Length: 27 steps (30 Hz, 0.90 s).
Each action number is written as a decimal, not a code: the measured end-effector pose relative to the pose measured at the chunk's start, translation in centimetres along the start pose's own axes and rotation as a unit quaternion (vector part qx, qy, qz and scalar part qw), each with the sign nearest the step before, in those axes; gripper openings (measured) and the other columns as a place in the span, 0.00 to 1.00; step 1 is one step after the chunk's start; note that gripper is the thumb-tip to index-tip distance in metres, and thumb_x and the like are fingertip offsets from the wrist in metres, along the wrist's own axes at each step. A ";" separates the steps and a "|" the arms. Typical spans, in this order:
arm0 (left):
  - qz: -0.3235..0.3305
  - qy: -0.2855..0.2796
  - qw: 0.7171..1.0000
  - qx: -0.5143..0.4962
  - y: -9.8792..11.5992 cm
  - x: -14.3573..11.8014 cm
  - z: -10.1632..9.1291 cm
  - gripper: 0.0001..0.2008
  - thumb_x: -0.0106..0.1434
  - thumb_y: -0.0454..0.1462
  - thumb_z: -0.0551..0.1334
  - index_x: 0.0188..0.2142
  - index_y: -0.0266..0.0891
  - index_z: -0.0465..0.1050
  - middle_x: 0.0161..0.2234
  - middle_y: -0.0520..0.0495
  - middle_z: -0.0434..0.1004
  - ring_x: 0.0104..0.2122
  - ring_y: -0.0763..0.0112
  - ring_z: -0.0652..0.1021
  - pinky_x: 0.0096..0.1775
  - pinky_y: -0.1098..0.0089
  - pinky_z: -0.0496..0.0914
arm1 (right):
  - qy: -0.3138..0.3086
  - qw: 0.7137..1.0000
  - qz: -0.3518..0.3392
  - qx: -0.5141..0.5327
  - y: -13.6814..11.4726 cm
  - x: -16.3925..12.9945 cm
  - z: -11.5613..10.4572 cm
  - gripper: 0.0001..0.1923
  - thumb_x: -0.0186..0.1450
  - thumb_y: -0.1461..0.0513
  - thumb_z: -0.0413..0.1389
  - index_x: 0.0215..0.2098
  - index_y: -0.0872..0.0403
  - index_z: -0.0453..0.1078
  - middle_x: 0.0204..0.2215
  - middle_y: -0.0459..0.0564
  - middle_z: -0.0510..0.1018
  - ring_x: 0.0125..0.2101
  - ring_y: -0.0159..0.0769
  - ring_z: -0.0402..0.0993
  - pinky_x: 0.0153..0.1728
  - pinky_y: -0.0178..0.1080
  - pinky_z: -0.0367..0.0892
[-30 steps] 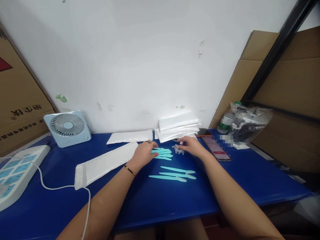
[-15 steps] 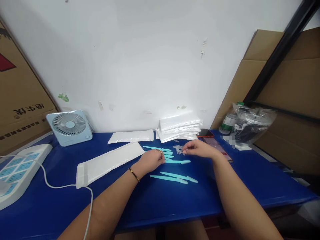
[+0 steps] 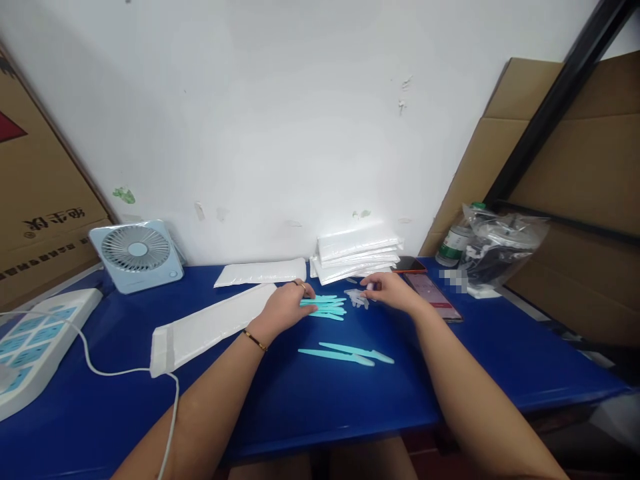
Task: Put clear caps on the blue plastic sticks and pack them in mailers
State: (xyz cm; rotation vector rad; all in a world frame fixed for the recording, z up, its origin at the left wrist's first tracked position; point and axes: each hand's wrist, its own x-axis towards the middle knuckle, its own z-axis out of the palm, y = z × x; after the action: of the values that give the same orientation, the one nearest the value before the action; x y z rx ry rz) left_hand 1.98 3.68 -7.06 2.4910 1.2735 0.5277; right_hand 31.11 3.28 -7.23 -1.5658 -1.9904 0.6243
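My left hand [image 3: 290,303] curves round the handle ends of a bunch of teal eyebrow razors [image 3: 327,307], thumb and index finger on either side of them. Just to its right, my right hand [image 3: 387,291] pinches a small clear cap at the edge of a little heap of translucent caps [image 3: 357,298]; the fingers partly hide it. Nearer to me, two more teal razors [image 3: 336,357] lie side by side, their pale blade ends pointing right.
A white padded envelope [image 3: 210,327] lies left of my left hand, another [image 3: 260,273] behind it. Stacked envelopes [image 3: 357,250] stand against the wall. At right are phones [image 3: 435,298], a bottle [image 3: 456,245] and a clear bag [image 3: 505,247]; at left, a fan [image 3: 137,253] and power strip [image 3: 47,340].
The single razor under my left hand no longer sticks out in front of the bunch. My left hand has shifted left and slightly up onto the handles. My right hand has moved slightly left and up.
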 end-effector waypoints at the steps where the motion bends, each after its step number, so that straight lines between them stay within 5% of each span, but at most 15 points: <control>1: 0.031 -0.018 0.999 -0.014 0.5 -0.1 0.3 0.11 0.57 0.43 0.61 0.38 0.42 0.72 0.41 0.49 0.73 0.39 0.66 0.74 0.39 0.70 0.66 | 0.007 1.000 -0.005 -0.009 -0.1 -0.1 -0.1 0.19 0.53 0.53 0.60 0.38 0.57 0.75 0.23 0.48 0.76 0.23 0.33 0.68 0.24 0.34 0.60; 4: 0.114 -0.116 0.986 -0.029 2.5 -0.6 1.3 0.12 0.55 0.45 0.63 0.37 0.44 0.74 0.39 0.50 0.74 0.36 0.68 0.74 0.35 0.72 0.66 | -0.007 1.000 -0.018 -0.008 -0.5 -0.4 -0.6 0.16 0.56 0.53 0.57 0.35 0.57 0.76 0.21 0.47 0.75 0.22 0.32 0.67 0.23 0.33 0.60; 7: 0.124 -0.177 0.976 -0.008 3.7 -0.7 2.1 0.08 0.56 0.43 0.62 0.33 0.43 0.75 0.34 0.51 0.76 0.32 0.70 0.74 0.30 0.73 0.63 | -0.037 0.999 -0.020 0.012 -1.0 -0.9 -1.1 0.17 0.56 0.52 0.57 0.34 0.57 0.76 0.23 0.48 0.76 0.23 0.33 0.68 0.25 0.34 0.61; 12: 0.040 -0.135 0.990 0.012 2.9 -0.3 2.0 0.06 0.58 0.40 0.59 0.29 0.42 0.73 0.30 0.51 0.76 0.30 0.70 0.73 0.27 0.72 0.60 | -0.202 0.977 -0.035 0.060 -2.0 -1.5 -1.4 0.19 0.53 0.50 0.61 0.35 0.56 0.76 0.30 0.50 0.79 0.31 0.36 0.72 0.31 0.34 0.64; 15: 0.005 -0.089 0.996 0.005 1.8 0.0 1.4 0.07 0.59 0.39 0.58 0.29 0.41 0.72 0.30 0.51 0.76 0.30 0.69 0.73 0.29 0.72 0.61 | -0.263 0.962 -0.042 0.063 -2.4 -1.5 -0.9 0.19 0.54 0.49 0.60 0.34 0.56 0.76 0.28 0.48 0.78 0.26 0.33 0.70 0.28 0.33 0.63; 22: -0.019 -0.028 0.999 0.008 0.7 0.4 0.6 0.06 0.59 0.40 0.58 0.31 0.41 0.72 0.30 0.50 0.76 0.32 0.67 0.74 0.30 0.72 0.62 | -0.160 0.985 -0.052 0.049 -2.3 -1.0 0.0 0.17 0.59 0.51 0.55 0.30 0.56 0.75 0.25 0.48 0.77 0.23 0.31 0.67 0.26 0.33 0.61; 27: -0.043 -0.032 0.998 0.027 -0.4 0.7 0.3 0.06 0.58 0.39 0.58 0.29 0.41 0.72 0.29 0.50 0.76 0.30 0.68 0.74 0.30 0.71 0.61 | -0.141 0.987 -0.064 0.046 -0.9 -0.7 -0.3 0.16 0.60 0.52 0.54 0.30 0.56 0.74 0.24 0.48 0.76 0.25 0.32 0.69 0.26 0.33 0.62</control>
State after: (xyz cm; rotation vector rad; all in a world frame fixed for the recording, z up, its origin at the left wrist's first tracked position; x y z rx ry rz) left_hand 2.16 4.44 -7.36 2.4621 1.3809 0.3958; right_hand 30.76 2.43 -6.48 -1.3428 -2.2104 0.9138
